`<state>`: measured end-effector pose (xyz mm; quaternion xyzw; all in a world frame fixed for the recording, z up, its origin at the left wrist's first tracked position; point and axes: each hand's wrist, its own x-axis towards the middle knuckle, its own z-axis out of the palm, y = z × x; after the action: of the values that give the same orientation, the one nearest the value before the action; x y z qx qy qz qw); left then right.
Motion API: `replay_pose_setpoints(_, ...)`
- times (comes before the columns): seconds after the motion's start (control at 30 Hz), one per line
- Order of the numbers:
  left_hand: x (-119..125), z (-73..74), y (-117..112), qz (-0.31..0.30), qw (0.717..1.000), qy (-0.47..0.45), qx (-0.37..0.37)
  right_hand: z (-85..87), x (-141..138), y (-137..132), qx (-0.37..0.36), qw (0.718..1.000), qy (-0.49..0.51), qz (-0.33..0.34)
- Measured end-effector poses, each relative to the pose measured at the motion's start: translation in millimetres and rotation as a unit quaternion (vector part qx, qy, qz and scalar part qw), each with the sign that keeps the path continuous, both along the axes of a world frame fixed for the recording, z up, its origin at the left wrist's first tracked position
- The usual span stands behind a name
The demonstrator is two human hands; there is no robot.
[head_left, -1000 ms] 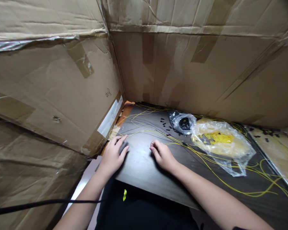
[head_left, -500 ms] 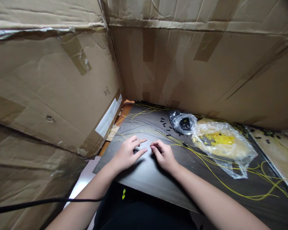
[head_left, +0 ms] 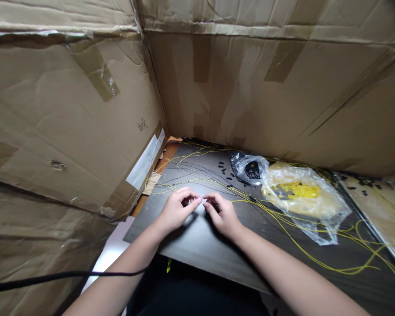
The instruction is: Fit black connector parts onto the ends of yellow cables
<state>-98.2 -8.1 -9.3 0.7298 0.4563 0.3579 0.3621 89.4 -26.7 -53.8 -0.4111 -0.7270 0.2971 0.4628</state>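
Over the near part of the dark tabletop point(head_left: 191, 245), my left hand point(head_left: 178, 208) has its thumb and index fingertip pressed together. Whatever sits in that pinch is too small to make out. Close by on the right, my right hand point(head_left: 223, 214) curves toward it with thumb and index tip slightly apart; nothing shows between them. Only a narrow gap separates the two sets of fingertips. Behind the hands, thin yellow cables point(head_left: 213, 179) run across the table. Several small black parts point(head_left: 222, 168) lie loose beyond them.
A clear bag of black pieces point(head_left: 251, 170) stands near the back, beside a larger plastic bag holding yellow pieces point(head_left: 301, 190). Cardboard walls point(head_left: 243, 87) enclose the back and left. A black cord point(head_left: 66, 275) passes at lower left, and another board point(head_left: 378, 219) lies at right.
My left thumb and index finger, apart before, have come together in a pinch. My right fingers have loosened and shifted slightly left. The camera view has moved a little.
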Motion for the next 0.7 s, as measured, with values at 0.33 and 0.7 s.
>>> replay_pose_setpoints(0.33, -10, -6.4, 1, 0.086, 0.986, -0.133, -0.061, 11.3, -2, -4, 0.072, 0.992, -0.093, -0.039)
replay_pose_setpoints(0.7, -17, -7.6, -7, 0.125, 0.949, -0.254, -0.139, 10.5, -2, -9, 0.080, 0.986, -0.118, -0.084)
